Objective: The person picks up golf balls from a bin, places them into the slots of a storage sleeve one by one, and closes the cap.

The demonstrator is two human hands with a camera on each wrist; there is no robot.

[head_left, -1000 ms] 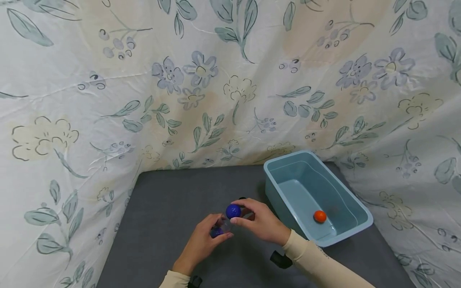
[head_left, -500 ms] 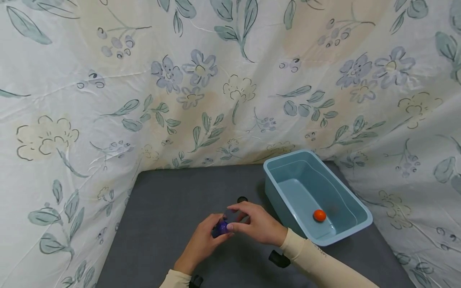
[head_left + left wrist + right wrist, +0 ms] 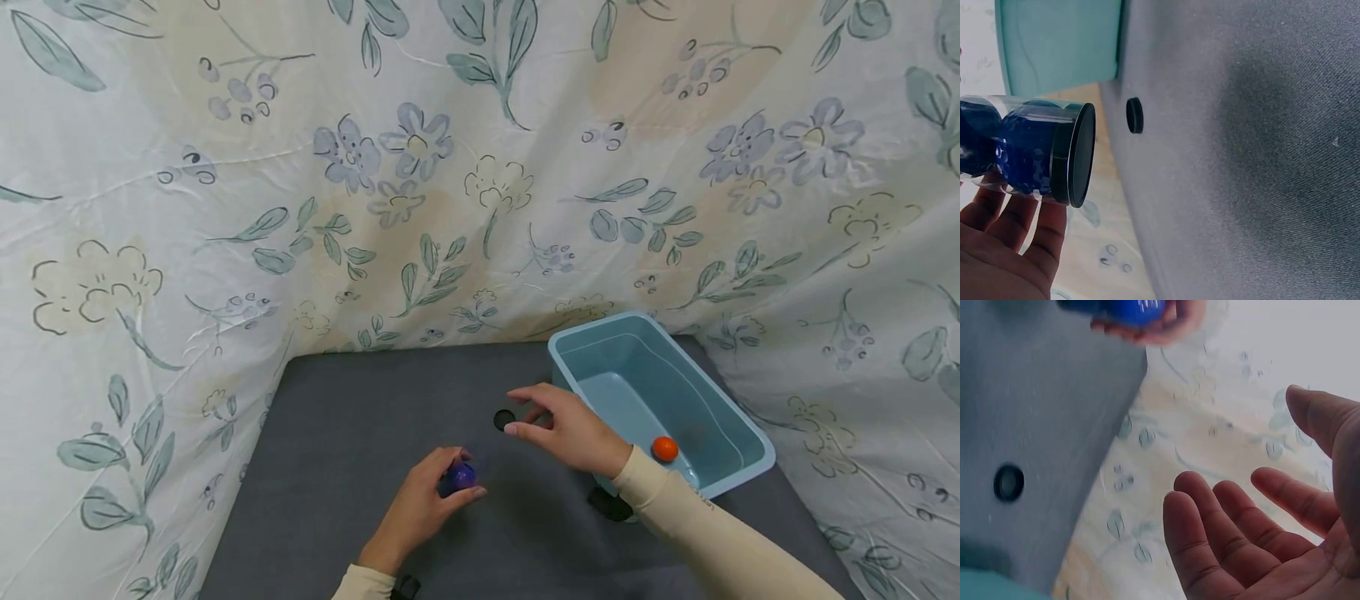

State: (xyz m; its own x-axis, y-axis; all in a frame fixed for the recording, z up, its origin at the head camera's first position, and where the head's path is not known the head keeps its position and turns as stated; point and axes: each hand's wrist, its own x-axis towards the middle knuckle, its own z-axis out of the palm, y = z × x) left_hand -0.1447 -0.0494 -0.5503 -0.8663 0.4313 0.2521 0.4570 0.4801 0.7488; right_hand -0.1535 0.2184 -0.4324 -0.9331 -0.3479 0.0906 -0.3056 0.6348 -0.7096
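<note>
Gripping a clear jar (image 3: pixel 1060 169) with 2 blue balls (image 3: pixel 1025 147) inside, left hand (image 3: pixel 422 502) is holding it near-upright, black end (image 3: pixel 1084 156) facing the table (image 3: pixel 360 425). Black lid (image 3: pixel 504 421) is lying on the table, far and right of the jar, just left of the right hand (image 3: pixel 573 429): nearer hand, fingers spreading wide, holding nothing, not touching the lid.

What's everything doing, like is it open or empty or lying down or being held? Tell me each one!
jar, held up, black end down
blue balls, inside the jar
lid, off the jar, lying on the table
left hand, holding the jar
right hand, empty
bin, open on top
orange ball, lying in the bin
</note>
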